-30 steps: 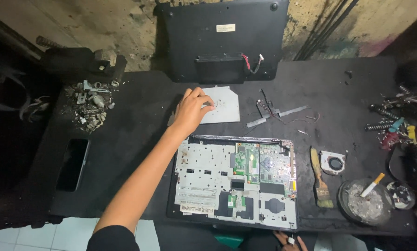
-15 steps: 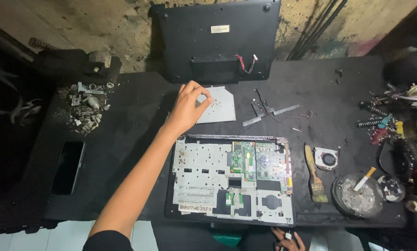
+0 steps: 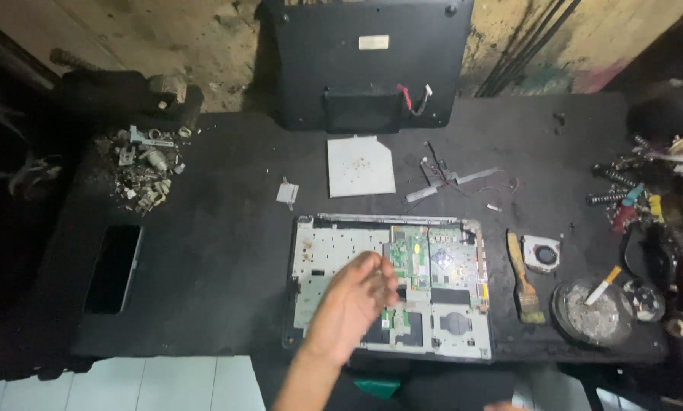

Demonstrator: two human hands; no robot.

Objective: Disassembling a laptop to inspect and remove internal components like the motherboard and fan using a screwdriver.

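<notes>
An opened laptop chassis lies flat near the table's front edge, its green circuit boards exposed.

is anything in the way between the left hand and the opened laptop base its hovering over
Nothing visible. The left hand is blurred over the opened laptop base, fingers near the green circuit board. The brush and small fan lie off to the side.

opened laptop base at table's near edge, flat plate behind it, brush right
</notes>
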